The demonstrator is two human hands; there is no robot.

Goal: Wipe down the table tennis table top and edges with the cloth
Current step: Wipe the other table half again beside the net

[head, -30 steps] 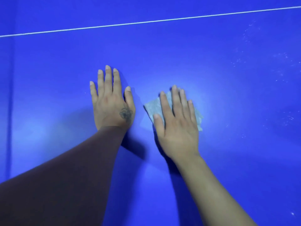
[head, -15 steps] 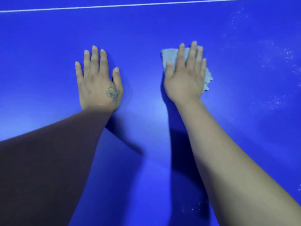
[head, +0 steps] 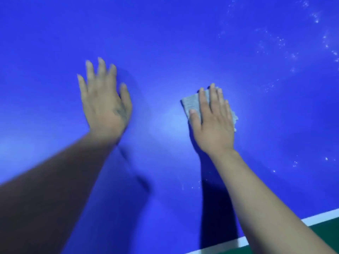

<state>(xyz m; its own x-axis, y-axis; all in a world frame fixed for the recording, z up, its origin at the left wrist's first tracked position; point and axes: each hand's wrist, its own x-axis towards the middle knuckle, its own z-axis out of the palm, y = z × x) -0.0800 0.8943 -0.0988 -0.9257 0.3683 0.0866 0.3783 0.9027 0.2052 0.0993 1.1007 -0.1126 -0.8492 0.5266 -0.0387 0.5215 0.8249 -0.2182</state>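
The right hand (head: pixel 213 120) lies flat with its fingers straight, pressing a small grey cloth (head: pixel 192 104) against the blue desk (head: pixel 165 33) a little right of the frame's centre; the cloth shows at the hand's upper left and again as a frayed corner at its right. The left hand (head: pixel 104 101), blurred, sits left of centre with fingers spread and holds nothing; it appears to rest on the surface as a brace, though contact is hard to confirm.

The job looks partly done at best. White specks (head: pixel 280 43) dot the upper right of the frame, with a few more at the right edge and just below the right wrist, so that stretch likely needs wiping. The area around the hands looks free of specks. The white edge line (head: pixel 244 241) at the lower right marks the near edge of the desk, and nothing shows whether the edges have been wiped.
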